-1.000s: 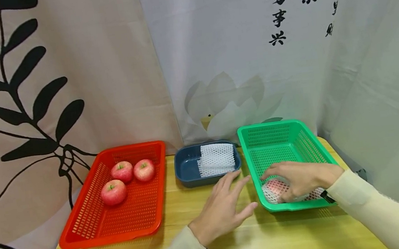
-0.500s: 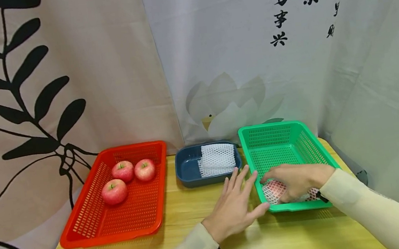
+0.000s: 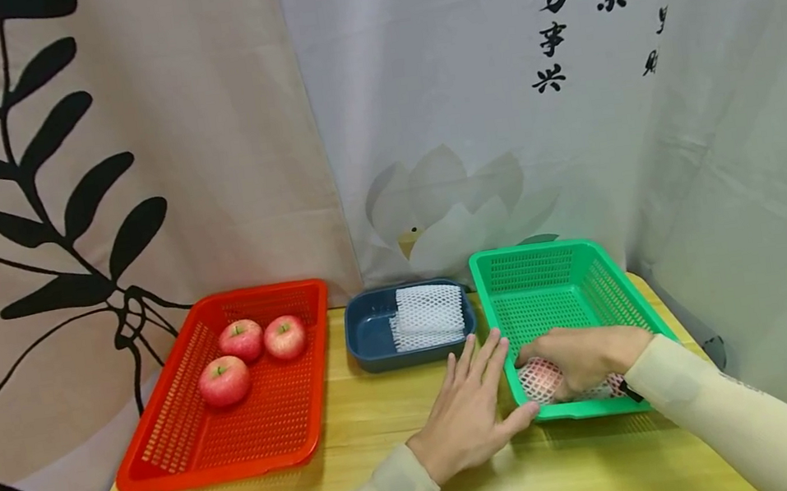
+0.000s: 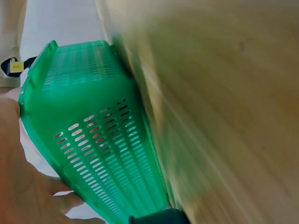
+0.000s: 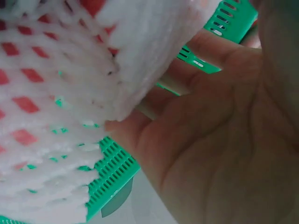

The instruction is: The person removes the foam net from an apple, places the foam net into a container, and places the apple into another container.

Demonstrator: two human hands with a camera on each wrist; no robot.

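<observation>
At the right end of the table (image 3: 359, 441), the right hand (image 3: 587, 357) reaches down into a green basket (image 3: 527, 294), its thumb and fingers bent round a netted apple (image 3: 540, 382). That apple lies in the near left corner of the basket, red skin showing through the white mesh. More netting (image 3: 615, 385) with red beneath it shows by the right wrist; it is probably a second wrapped fruit, though the arm hides most of it.

The left hand (image 3: 462, 427) grasps nothing. Its fingers are straight and spread, and they touch the rim along the basket's left side, with the thumb towards the near corner.

Between the two baskets, at the back of the table, sits a blue box (image 3: 369, 333); white nets (image 3: 431, 315) lie flat in its right half. To the left, a red basket (image 3: 276, 427) holds three bare apples (image 3: 224, 380) grouped in its far left part, two side by side and one nearer.

Both arms wear cream sleeves (image 3: 712, 394). Behind everything hangs a pale cloth (image 3: 415, 68), printed with dark leaves, a lotus and black characters.
</observation>
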